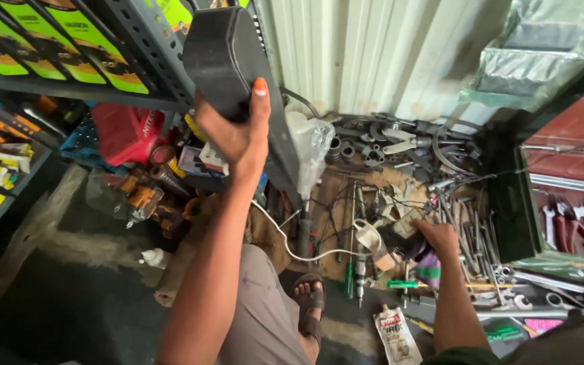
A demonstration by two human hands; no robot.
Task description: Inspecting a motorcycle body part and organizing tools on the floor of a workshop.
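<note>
Soft daylight brightens the corrugated wall; below it the floor lies dim, edges bowed, slightly blurred.

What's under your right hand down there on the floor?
The right hand rests on a heap of loose tools: spanners, black wires and a green-handled screwdriver just below. Whatever lies directly beneath the palm is covered. The left hand holds up a black case.
</note>
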